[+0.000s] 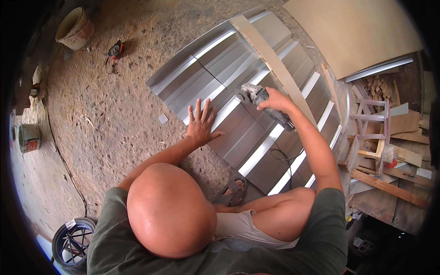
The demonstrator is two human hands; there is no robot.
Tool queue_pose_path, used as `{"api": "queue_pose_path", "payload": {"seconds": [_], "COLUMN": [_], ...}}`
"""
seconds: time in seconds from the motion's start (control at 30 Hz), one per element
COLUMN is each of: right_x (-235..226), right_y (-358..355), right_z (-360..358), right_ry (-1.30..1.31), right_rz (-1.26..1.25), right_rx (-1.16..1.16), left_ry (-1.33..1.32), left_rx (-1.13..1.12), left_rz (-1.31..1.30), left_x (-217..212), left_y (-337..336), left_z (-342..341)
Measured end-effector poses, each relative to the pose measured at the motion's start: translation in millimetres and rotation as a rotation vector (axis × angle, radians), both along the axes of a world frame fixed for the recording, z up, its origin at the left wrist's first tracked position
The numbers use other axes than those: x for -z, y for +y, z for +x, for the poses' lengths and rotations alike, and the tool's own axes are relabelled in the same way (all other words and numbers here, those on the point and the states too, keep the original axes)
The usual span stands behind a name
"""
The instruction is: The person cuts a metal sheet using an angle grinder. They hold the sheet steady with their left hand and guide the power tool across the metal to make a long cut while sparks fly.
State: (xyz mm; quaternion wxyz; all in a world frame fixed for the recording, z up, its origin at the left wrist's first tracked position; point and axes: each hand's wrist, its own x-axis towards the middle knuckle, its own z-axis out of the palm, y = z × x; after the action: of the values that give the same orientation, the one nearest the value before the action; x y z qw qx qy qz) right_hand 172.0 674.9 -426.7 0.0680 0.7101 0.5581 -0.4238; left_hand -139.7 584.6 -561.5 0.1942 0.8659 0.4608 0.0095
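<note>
In my right hand (pixel 278 100) is a grey angle grinder (pixel 263 97). My fingers wrap around its body, and its disc end points left over a large ribbed metal sheet (pixel 238 126). I cannot tell whether the disc touches the metal. A thin dark line crosses the sheet's ribs close to the grinder. Near the left edge of the sheet, my left hand (pixel 200 123) lies flat with fingers spread, pressing on the metal. A black cord (pixel 290 169) loops over the sheet below the grinder. Across the sheet's far side lies a long wooden board (pixel 270 57).
On the rough dirt floor stand a dirty bucket (pixel 75 30) and a red-and-black tool (pixel 115 49). A spoked wheel (pixel 73 243) is at lower left. A large tan panel (pixel 357 34) lies at far right, above scrap wood and a pinkish wooden frame (pixel 372 118).
</note>
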Motion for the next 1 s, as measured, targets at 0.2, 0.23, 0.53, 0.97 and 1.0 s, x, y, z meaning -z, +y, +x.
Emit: {"api": "queue_pose_path", "payload": {"seconds": [0.2, 0.23, 0.53, 0.97, 1.0], "right_x": [14, 17, 25, 26, 28], "right_y": [7, 8, 14, 16, 16], "right_z": [0, 2, -2, -3, -1], "right_ry": [-0.018, -0.009, -0.012, -0.024, -0.019], "right_rz": [0.0, 0.005, -0.031, -0.077, -0.08], "right_rx": [0.011, 0.022, -0.001, -0.018, -0.015], "left_ry": [-0.005, 0.003, 0.032, 0.028, 0.025], "left_rx": [-0.016, -0.018, -0.015, -0.008, -0.007], "left_rz": [0.042, 0.045, 0.056, 0.057, 0.053], "left_x": [6, 5, 5, 9, 8], "left_y": [-2, -3, -5, -3, -3], "left_z": [0, 0, -4, -3, -2]}}
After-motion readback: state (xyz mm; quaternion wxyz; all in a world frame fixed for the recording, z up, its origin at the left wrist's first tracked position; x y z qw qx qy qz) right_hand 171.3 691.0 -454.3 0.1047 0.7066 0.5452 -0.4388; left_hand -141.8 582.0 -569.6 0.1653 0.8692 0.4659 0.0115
